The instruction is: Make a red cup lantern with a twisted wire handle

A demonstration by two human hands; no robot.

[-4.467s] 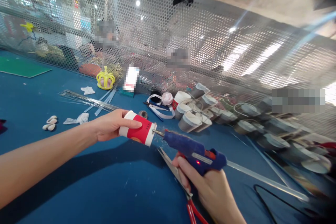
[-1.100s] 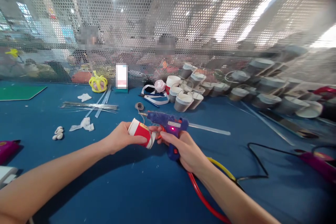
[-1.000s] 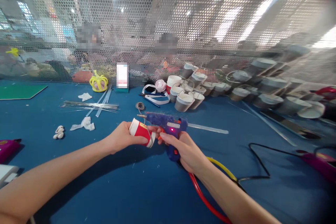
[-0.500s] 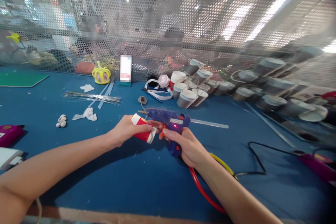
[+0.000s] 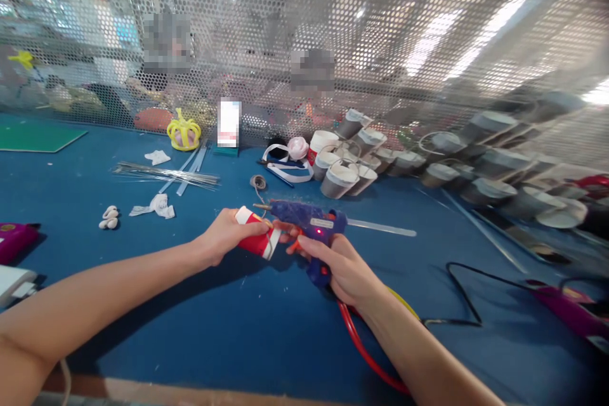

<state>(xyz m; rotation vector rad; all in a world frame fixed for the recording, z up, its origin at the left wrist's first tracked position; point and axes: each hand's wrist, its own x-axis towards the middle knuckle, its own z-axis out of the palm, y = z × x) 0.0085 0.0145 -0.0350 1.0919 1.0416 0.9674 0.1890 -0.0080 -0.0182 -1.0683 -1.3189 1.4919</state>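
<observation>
My left hand point(image 5: 228, 235) is closed around a red and white paper cup point(image 5: 254, 242), which lies tilted on its side in the grip. A grey cord runs across the cup and up to a small coil of cord point(image 5: 257, 183) on the table. In my right hand point(image 5: 349, 266) is a blue hot glue gun point(image 5: 309, 216) with an orange trigger and a lit red light. Its nozzle points left, just above the cup. A clear glue stick point(image 5: 383, 228) sticks out of its back end.
Several grey-wrapped cups point(image 5: 340, 177) stand at the back right. A yellow crown-like piece point(image 5: 183, 133), thin wires point(image 5: 166, 174) and white scraps point(image 5: 159, 206) lie to the left. Red tubing point(image 5: 356, 342) and a black cable point(image 5: 469, 292) are near my right arm. Perforated metal screening point(image 5: 257, 25) rises behind.
The cup has turned slightly in my left hand, and the cord now lies a little differently across it. Both hands keep their grips; the glue gun has barely shifted.
</observation>
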